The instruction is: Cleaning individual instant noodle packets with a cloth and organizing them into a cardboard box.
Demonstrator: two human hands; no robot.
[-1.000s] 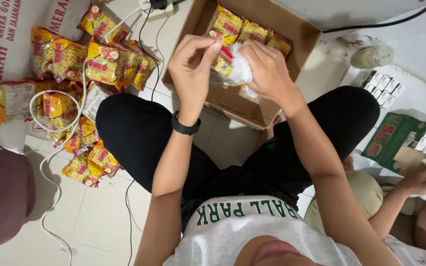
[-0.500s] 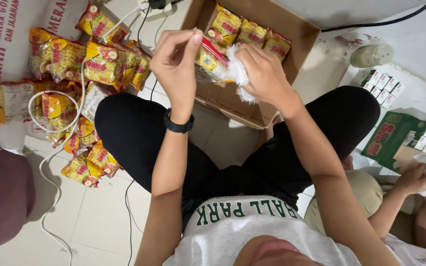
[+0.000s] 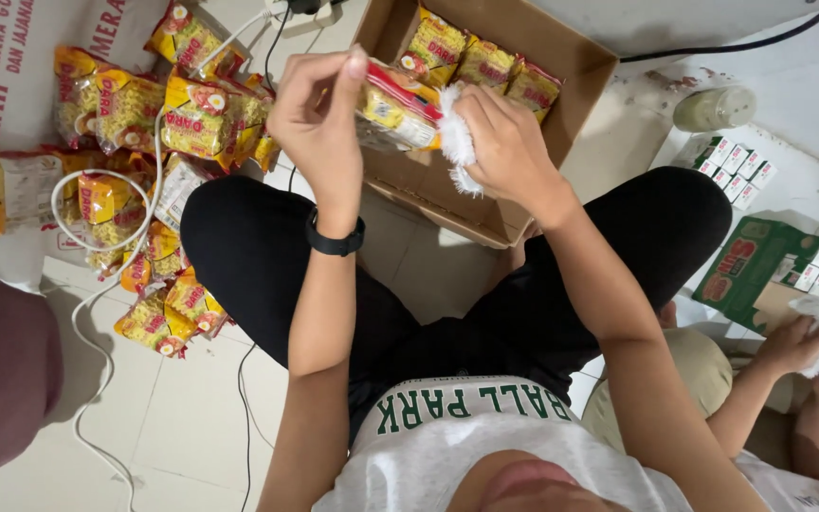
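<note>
Gripping a yellow noodle packet (image 3: 395,109) above the cardboard box (image 3: 561,142), the left hand (image 3: 319,109) pinches its end while the right hand (image 3: 504,147) presses a white cloth (image 3: 454,142) against it; loose packets (image 3: 163,123) lie left of the box.

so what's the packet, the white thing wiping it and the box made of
Packet: apparently thin plastic film, glossy and crinkled. White wad in the right hand: looks like fluffy cloth or tissue; unclear which. Box: brown matte cardboard, folded flaps.
</note>
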